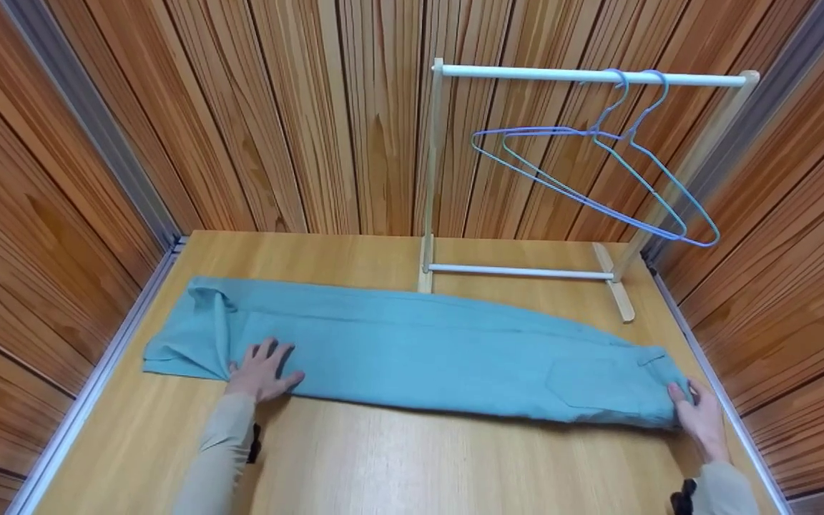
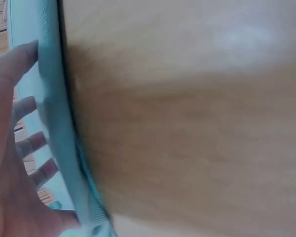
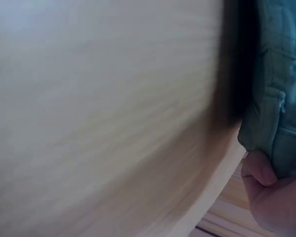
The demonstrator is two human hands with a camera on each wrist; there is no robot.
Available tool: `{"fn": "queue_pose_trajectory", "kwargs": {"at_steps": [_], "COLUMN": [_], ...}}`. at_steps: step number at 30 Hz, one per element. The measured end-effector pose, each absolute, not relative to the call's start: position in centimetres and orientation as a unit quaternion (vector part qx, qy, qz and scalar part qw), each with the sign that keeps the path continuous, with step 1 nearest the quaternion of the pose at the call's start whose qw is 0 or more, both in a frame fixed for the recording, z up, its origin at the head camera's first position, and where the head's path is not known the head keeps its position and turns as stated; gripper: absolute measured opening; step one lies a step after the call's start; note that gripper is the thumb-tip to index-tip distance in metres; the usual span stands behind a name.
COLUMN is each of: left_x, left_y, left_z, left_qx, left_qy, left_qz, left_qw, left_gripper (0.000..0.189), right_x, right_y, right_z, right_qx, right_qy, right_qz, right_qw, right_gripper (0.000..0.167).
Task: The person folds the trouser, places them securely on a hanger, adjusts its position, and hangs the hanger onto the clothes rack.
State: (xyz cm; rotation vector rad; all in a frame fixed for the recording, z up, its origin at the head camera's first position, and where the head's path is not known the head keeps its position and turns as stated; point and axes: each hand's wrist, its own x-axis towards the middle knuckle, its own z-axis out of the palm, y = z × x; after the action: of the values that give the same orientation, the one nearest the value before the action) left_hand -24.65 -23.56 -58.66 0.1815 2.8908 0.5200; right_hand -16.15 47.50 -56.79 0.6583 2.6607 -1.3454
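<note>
A pair of teal trousers, folded lengthwise, stretches across the wooden table in the head view. Its waistband with a belt loop and a back pocket lies at the right, the leg ends at the left, where the cloth is rumpled. My left hand rests on the near edge by the leg ends, fingers spread over the fabric. At the waistband corner my right hand pinches the cloth, thumb on top. The right wrist view shows the thumb against the waistband, the other fingers mostly hidden.
Behind the trousers stands a rack with white bars and wooden posts. Two blue-purple wire hangers hang from its top bar. Wood-panelled walls enclose the table at the back and both sides, with metal rails along the side edges.
</note>
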Motion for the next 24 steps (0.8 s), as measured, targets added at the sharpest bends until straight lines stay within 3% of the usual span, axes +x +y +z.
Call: {"fn": "queue_pose_trajectory", "kwargs": {"at_steps": [10,16,21,24], "left_x": [-23.8,-23.3,-23.9,-24.3], "left_y": [-24.1,-24.9,-25.2,-25.5], "left_z": [-57.5,-57.2,-57.3,-57.4], "left_qx": [0.061,0.077,0.112,0.126], "left_qy": [0.985,0.99,0.992,0.99], "left_qz": [0.124,0.077,0.049,0.056], "left_qw": [0.099,0.093,0.018,-0.022], "left_gripper": [0.068,0.054,0.039,0.044], "right_x": [-14.6,-14.3,-15.4,-16.3], "right_y": [48.7,49.4,49.7,49.4], "right_z": [-57.6,-57.6,-56.5,-56.0], "right_qx": [0.235,0.198,0.206,0.219], "right_qy": [0.888,0.916,0.904,0.888], "right_qz": [-0.386,-0.334,-0.353,-0.386], "right_qw": [0.085,0.103,0.126,0.12], "right_gripper": [0.076,0.063,0.071,0.079]}}
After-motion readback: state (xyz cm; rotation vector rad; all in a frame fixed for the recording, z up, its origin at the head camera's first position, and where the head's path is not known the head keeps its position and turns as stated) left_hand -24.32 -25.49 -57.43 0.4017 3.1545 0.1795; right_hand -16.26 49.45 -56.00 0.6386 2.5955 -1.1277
